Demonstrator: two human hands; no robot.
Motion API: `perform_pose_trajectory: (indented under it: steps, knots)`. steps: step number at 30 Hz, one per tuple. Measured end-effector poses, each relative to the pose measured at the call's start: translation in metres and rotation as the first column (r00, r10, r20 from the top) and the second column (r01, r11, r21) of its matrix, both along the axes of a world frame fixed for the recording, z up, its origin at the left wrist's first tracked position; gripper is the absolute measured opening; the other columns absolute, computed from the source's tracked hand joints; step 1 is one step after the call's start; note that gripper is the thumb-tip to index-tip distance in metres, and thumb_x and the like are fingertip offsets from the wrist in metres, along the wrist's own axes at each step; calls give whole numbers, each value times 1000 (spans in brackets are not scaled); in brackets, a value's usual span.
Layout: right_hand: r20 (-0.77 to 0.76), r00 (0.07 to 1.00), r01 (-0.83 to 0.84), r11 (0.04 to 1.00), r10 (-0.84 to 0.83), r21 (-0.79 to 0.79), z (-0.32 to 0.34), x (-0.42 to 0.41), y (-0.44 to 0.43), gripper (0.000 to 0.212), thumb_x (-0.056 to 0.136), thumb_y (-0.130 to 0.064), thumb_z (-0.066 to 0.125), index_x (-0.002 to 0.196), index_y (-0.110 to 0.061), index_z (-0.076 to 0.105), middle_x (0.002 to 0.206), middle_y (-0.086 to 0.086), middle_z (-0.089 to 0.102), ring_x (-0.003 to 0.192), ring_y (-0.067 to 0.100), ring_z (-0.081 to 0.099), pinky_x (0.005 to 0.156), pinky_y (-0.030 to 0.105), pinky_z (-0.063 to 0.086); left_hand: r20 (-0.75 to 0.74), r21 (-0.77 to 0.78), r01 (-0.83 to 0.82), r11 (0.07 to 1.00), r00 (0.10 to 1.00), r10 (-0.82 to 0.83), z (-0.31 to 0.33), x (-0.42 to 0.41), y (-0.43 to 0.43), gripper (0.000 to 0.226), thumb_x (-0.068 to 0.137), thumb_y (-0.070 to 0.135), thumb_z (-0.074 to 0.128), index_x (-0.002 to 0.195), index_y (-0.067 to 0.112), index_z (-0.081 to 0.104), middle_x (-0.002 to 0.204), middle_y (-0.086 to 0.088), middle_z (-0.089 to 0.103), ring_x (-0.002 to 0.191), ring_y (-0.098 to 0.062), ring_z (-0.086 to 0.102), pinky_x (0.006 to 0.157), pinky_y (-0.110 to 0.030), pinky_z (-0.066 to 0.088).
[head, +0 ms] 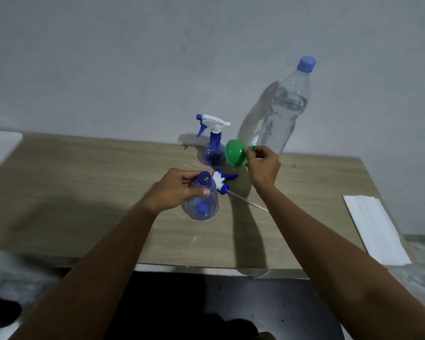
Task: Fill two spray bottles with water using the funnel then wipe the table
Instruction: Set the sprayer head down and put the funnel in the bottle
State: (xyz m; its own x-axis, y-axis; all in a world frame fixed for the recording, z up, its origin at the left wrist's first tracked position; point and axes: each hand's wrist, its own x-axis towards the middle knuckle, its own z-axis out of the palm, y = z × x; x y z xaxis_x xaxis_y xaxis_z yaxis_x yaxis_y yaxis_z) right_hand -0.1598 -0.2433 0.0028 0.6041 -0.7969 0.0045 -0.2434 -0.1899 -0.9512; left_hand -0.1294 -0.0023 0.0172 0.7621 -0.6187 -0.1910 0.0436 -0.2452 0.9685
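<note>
The left hand (179, 190) wraps the shoulder of a small translucent blue plastic spray bottle (203, 204), thumb across the near side and fingers curled round the far side; the bottle stands upright on the light wood-grain table (84, 192) with its neck open and no head on it. The right hand (263, 165), at 1 o'clock from that bottle, pinches the rim tab of a green plastic funnel (234, 153) between thumb and fingertips. The funnel is tipped on its side with its wide mouth facing 9 o'clock; whether it touches the table cannot be told. Just beside the open bottle at 2 o'clock lies a white and blue trigger spray head (221, 181), its thin dip tube running off toward 4 o'clock. At 12 o'clock, partly behind the funnel, stands a second blue spray bottle with its trigger head fitted (212, 149). Farther out at 1 o'clock, against the wall, rises a tall clear plastic water bottle with a blue cap (281, 114), holding water. Well apart at 3 o'clock, a folded white sheet (375, 229) lies over the table's right edge.
</note>
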Motion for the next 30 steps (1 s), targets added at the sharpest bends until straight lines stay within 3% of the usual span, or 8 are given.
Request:
perform_pose_trajectory:
  steps: [5, 10, 15, 19, 22, 25, 27, 30]
  knots:
    - [160, 986, -91, 953, 46, 290, 23, -38, 14, 11, 83, -9, 77, 86, -2, 69, 74, 10, 71, 68, 22, 73, 73, 35, 63, 10, -45, -42, 998, 999, 42, -1, -13, 0, 50, 81, 4, 82, 128, 10, 68, 117, -1, 76, 106, -11, 70, 103, -35, 53]
    - [257, 954, -281, 760, 155, 586, 29, -70, 30, 21, 84, 2, 73, 70, -8, 61, 79, 15, 58, 69, 16, 57, 71, 25, 52, 24, -73, -29, 997, 999, 31, 0, -25, -2, 50, 89, 5, 74, 137, 11, 60, 125, 3, 72, 115, -9, 66, 103, -28, 51]
    - [256, 927, -373, 639, 273, 673, 32, -79, 40, 14, 86, 3, 71, 83, -9, 64, 72, 5, 61, 64, 11, 52, 61, 18, 49, 21, -72, -14, 997, 1000, 15, -1, -28, 0, 52, 94, 7, 68, 144, 10, 53, 133, 0, 67, 123, -12, 62, 112, -35, 45]
    - [307, 895, -445, 611, 323, 655, 39, -77, 43, 28, 84, 7, 71, 106, -8, 64, 85, 5, 73, 73, 14, 68, 66, 22, 58, 27, -82, -8, 997, 1000, 10, 0, -30, -1, 53, 96, 1, 63, 146, 7, 48, 136, -4, 63, 123, -11, 59, 111, -28, 46]
    - [297, 878, -479, 683, 375, 552, 47, -72, 46, 47, 80, 12, 73, 121, -7, 60, 90, 13, 73, 79, 22, 72, 77, 32, 62, 59, -90, 0, 996, 998, 5, -1, -30, -1, 52, 96, -2, 62, 146, 3, 48, 140, -9, 61, 123, -12, 58, 103, -17, 47]
    - [280, 871, -489, 764, 404, 420, 54, -65, 51, 70, 74, 16, 78, 134, -11, 52, 87, 8, 76, 84, 27, 71, 85, 45, 61, 64, -97, 12, 995, 998, -6, -4, -28, -1, 49, 96, -3, 61, 144, 0, 49, 138, -13, 62, 122, -16, 59, 105, -21, 47]
    - [268, 850, -521, 794, 452, 313, 57, -60, 53, 72, 72, 18, 78, 133, -11, 53, 76, -3, 74, 77, 17, 69, 81, 41, 59, 57, -103, 22, 994, 998, -16, -5, -26, -1, 48, 97, -3, 59, 144, 0, 50, 135, -13, 63, 121, -16, 60, 106, -25, 48]
    - [263, 808, -582, 784, 528, 214, 62, -56, 63, 68, 74, 20, 76, 131, -8, 51, 55, -11, 64, 63, 3, 64, 69, 22, 57, 45, -106, 24, 994, 999, -20, -10, -23, 0, 47, 98, 0, 60, 144, 2, 50, 137, -13, 63, 121, -17, 62, 109, -32, 48]
